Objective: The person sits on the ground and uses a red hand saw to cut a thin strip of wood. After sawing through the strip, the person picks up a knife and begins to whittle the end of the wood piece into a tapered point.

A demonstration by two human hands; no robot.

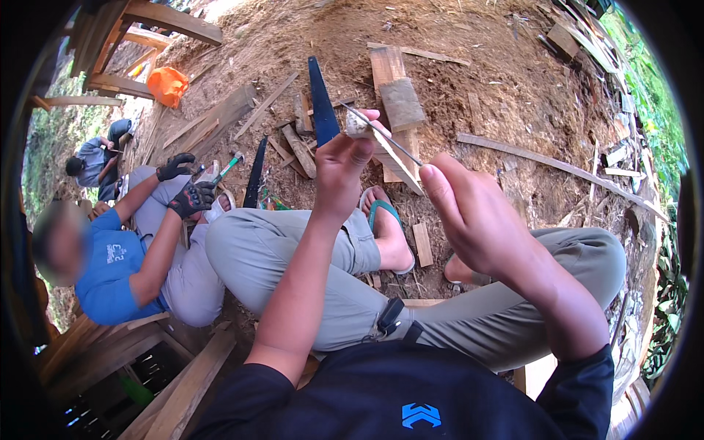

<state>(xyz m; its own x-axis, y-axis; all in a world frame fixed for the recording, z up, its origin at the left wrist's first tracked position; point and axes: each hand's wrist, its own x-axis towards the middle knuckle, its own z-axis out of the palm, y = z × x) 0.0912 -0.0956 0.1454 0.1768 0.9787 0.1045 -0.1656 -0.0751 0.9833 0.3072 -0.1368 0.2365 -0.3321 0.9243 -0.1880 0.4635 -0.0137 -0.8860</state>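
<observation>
My left hand [345,158] is closed round the pale, blocky end of a handsaw [394,154]. Its narrow, light toothed edge slants down to the right, between my hands. In my closed right hand [473,213] is a slim dark file [405,151], its grip hidden by my fingers. The file crosses over the saw near my left fingers, its far tip up and to the left; whether the two touch I cannot tell. Behind my left wrist, a wide dark saw blade [321,99] points away from me.
At my left a person in a blue shirt [117,257] and dark gloves holds a hammer [232,166] by another dark blade [255,174]. Boards [402,106] and offcuts lie on the dirt before my feet. An orange bag [168,86] sits farther left. A long plank [550,163] lies at right.
</observation>
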